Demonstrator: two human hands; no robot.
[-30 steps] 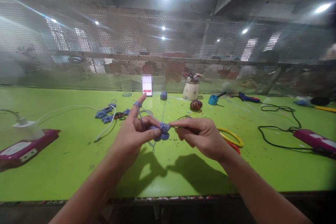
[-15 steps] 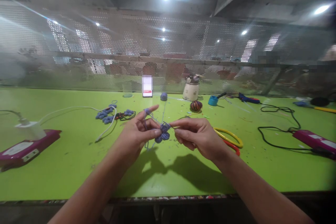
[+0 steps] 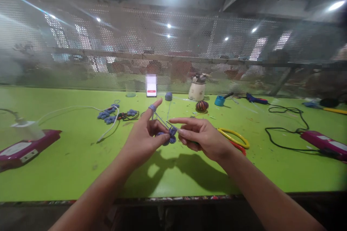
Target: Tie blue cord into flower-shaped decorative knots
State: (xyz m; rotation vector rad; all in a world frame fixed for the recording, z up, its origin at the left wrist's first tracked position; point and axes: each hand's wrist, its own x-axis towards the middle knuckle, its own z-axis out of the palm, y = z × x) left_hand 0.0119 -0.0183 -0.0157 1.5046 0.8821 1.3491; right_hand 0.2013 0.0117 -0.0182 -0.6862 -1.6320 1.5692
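Note:
My left hand (image 3: 143, 133) pinches a small purple crocheted flower (image 3: 172, 138) between thumb and fingers. Purple yarn is wound round its raised index finger and runs down to the flower. Close on the right, my right hand (image 3: 196, 133) is closed on a thin crochet hook (image 3: 168, 121); its tip shows by the yarn, and most of it is hidden by the fingers. A strand leads back across the table to a purple yarn ball (image 3: 168, 96). Several finished-looking purple crocheted pieces (image 3: 108, 115) lie left of my left hand, beside a dark cord.
On the green table (image 3: 81, 166) stand a lit phone (image 3: 151, 86), a cream jug (image 3: 197, 89) and a blue pot (image 3: 219, 100). A striped yarn ball (image 3: 202, 106), yellow-handled tool (image 3: 234, 138), glue gun (image 3: 256, 99), white cable (image 3: 70, 108) and purple power strips (image 3: 29, 148) lie around.
My right index finger has stretched forward over the work, and the hook tip now shows beyond the flower. The flower has turned, and the left index finger stands higher with the yarn pulled taut.

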